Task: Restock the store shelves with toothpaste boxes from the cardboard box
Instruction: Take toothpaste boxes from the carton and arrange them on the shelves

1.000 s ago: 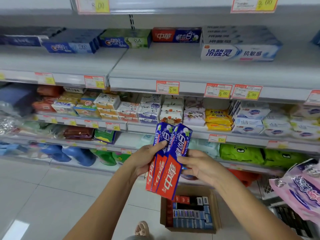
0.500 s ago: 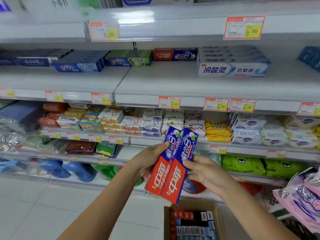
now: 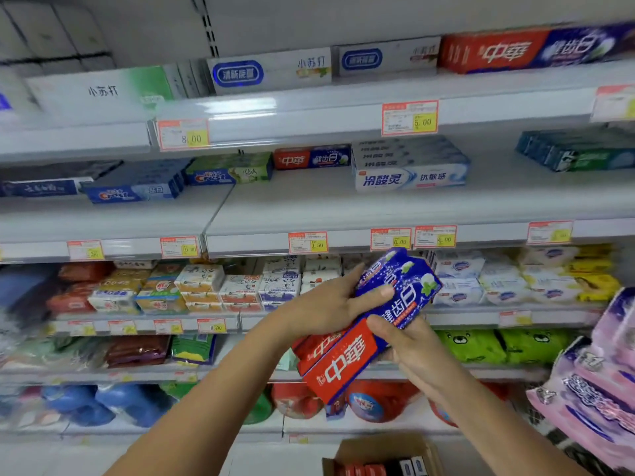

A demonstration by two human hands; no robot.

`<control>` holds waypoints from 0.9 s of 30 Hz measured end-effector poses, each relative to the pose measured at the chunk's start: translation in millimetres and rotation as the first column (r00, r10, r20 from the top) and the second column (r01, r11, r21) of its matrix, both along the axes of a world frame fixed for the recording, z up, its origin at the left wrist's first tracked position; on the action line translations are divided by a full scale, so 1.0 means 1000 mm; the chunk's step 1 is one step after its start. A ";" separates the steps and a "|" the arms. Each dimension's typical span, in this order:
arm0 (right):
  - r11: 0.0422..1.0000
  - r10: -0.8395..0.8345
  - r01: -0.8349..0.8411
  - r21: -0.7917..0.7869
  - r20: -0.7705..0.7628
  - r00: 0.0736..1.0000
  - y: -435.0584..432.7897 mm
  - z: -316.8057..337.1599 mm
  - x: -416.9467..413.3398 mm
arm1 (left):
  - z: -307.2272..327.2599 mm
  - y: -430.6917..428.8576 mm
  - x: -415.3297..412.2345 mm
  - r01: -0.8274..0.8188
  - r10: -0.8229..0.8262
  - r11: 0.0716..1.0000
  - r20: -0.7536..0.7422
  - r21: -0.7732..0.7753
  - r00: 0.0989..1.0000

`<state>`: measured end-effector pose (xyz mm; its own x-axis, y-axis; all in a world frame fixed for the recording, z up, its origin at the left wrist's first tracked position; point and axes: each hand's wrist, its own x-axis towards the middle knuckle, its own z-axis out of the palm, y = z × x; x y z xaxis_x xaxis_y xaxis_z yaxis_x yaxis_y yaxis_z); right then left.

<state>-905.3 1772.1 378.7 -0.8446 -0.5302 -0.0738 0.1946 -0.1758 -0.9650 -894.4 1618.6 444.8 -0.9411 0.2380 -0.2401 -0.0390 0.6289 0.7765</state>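
Note:
Both hands hold a small stack of red-and-blue toothpaste boxes (image 3: 347, 362), tilted with the blue ends up, in front of the soap shelf. My left hand (image 3: 326, 307) grips the stack from the left, thumb across the blue part. My right hand (image 3: 402, 345) holds it from below and the right. A matching red-and-blue box (image 3: 311, 159) lies at the back of the toothpaste shelf (image 3: 343, 207). Another one (image 3: 515, 49) sits on the shelf above. The open cardboard box (image 3: 381, 455) stands on the floor below, with more boxes inside.
Crest boxes (image 3: 137, 190) and a white-blue toothpaste stack (image 3: 409, 173) flank the shelf's bare middle. Soap bars (image 3: 206, 286) fill the shelf behind my hands. Pink packs (image 3: 594, 389) hang at the right. Detergent pouches (image 3: 113, 403) sit on the bottom shelf.
Both hands have lifted the stack higher and tipped it more to the right. The view has tilted up, showing a higher shelf, and the cardboard box has dropped to the bottom edge.

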 end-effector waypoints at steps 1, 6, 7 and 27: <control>0.999 -0.032 0.033 -0.019 0.006 0.999 0.002 0.005 -0.002 | 0.008 0.000 -0.001 0.051 -0.051 0.998 -0.005 -0.033 0.999; 0.990 -0.114 0.107 -0.095 -0.069 0.991 0.011 0.035 -0.019 | 0.026 -0.012 -0.003 0.148 -0.162 0.981 -0.113 -0.123 0.980; 0.989 -0.123 0.115 -0.093 -0.087 0.989 0.012 0.043 -0.022 | 0.030 -0.015 -0.005 0.119 -0.136 0.986 -0.157 -0.116 0.978; 0.308 0.220 0.607 0.733 -0.675 0.704 -0.002 0.071 -0.187 | 0.063 -0.132 -0.142 -0.152 -0.224 0.667 -0.391 -0.729 0.893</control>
<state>-1092.4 1770.2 449.5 -0.9435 -0.2811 0.1757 -0.3262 0.8818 -0.3406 -1036.4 1486.8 508.1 -0.9783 0.1987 0.0593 0.1987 0.9800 -0.0068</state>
